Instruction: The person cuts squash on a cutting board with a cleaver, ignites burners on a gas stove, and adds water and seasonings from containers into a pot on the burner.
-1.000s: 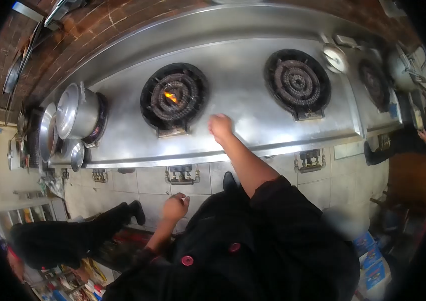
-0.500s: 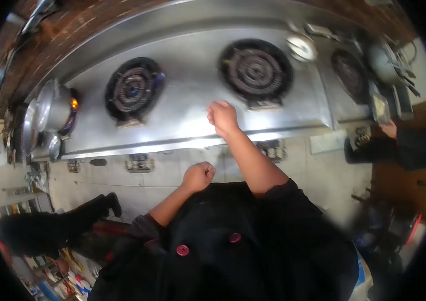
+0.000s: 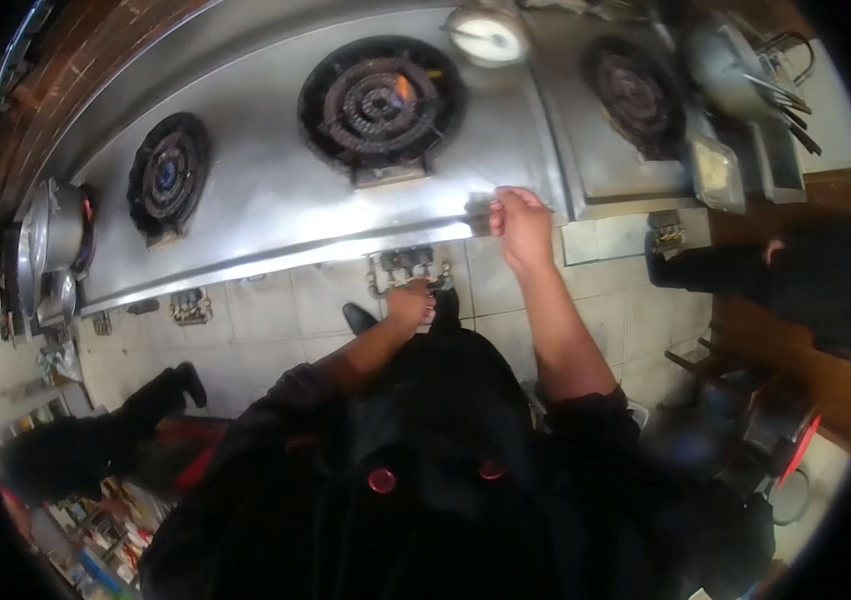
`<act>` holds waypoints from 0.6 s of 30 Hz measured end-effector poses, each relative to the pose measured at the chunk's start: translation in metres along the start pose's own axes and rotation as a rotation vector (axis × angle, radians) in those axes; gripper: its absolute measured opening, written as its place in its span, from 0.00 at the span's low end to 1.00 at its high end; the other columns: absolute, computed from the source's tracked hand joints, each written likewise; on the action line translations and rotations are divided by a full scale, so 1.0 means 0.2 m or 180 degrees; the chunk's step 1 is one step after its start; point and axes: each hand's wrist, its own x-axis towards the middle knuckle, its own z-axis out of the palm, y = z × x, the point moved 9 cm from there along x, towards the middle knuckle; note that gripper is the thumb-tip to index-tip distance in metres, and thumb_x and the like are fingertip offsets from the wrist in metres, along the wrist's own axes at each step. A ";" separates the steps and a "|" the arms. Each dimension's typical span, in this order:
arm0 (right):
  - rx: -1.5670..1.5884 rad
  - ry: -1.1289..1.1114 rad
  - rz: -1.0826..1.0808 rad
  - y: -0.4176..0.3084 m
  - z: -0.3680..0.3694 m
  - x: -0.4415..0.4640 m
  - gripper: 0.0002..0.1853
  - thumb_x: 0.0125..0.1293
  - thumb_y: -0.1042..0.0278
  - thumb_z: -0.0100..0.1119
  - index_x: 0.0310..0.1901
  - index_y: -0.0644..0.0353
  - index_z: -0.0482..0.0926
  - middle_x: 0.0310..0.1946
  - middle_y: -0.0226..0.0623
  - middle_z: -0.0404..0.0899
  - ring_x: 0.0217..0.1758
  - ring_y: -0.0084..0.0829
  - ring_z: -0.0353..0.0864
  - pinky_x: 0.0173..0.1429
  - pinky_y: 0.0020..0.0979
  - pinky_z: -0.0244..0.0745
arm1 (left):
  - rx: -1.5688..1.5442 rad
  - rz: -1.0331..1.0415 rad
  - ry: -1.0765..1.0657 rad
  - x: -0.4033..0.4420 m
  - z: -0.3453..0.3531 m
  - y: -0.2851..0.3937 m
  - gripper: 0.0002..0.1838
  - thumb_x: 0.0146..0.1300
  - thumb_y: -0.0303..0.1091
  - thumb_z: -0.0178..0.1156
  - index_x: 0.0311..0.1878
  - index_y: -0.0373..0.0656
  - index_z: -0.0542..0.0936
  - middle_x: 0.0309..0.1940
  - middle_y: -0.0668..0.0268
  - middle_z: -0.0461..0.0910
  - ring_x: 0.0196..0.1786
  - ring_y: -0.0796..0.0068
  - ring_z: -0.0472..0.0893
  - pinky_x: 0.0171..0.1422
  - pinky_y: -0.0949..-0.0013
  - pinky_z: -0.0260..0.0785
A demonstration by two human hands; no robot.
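Note:
My left hand (image 3: pixel 410 305) is closed at the gas valve (image 3: pixel 405 265) below the stove's front edge; its fingertips are partly hidden. My right hand (image 3: pixel 523 228) is raised near that edge, thumb and fingers pinched together. A faint thin line shows at its fingertips, too blurred to name. Beyond my hands is a black ring burner (image 3: pixel 383 112) with a small orange flame (image 3: pixel 402 88) on its right half. A second burner (image 3: pixel 167 175) to the left has a bluish glow in its middle.
A pot (image 3: pixel 63 230) stands at the far left over flame. At the back is a round container (image 3: pixel 488 38) with white contents. A tub (image 3: pixel 713 172) and a wok (image 3: pixel 720 62) are at right. Dark-clothed people stand at left (image 3: pixel 95 430) and right (image 3: pixel 785 285).
My view has shifted right. My left hand has moved forward to the valve, and my right hand has moved right, away from the burner. An orange flame now shows on that burner.

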 end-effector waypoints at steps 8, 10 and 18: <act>-0.0182 -0.0121 0.0262 0.07 0.09 0.11 0.07 0.65 0.71 0.56 0.40 0.65 0.75 0.25 0.33 0.75 0.19 0.21 0.70 0.20 0.23 0.64 | -0.0011 0.1004 -0.0780 0.31 0.07 -0.06 0.14 0.67 0.43 0.50 0.42 0.43 0.76 0.25 0.62 0.80 0.23 0.68 0.79 0.19 0.68 0.65; -0.0060 -0.0099 0.0259 0.08 0.12 0.16 0.06 0.64 0.72 0.56 0.40 0.64 0.74 0.25 0.33 0.75 0.18 0.21 0.70 0.19 0.23 0.63 | 0.4727 0.2041 0.0781 0.22 0.09 0.09 0.11 0.63 0.36 0.49 0.39 0.41 0.78 0.27 0.59 0.82 0.27 0.64 0.82 0.28 0.62 0.72; 0.0025 -0.0248 0.0319 0.18 0.27 0.38 0.03 0.62 0.71 0.56 0.31 0.55 0.73 0.21 0.29 0.73 0.19 0.21 0.69 0.19 0.23 0.62 | 0.4540 0.1424 0.0533 0.42 0.06 -0.07 0.23 0.54 0.57 0.65 0.38 0.45 0.83 0.37 0.65 0.82 0.39 0.65 0.84 0.37 0.62 0.73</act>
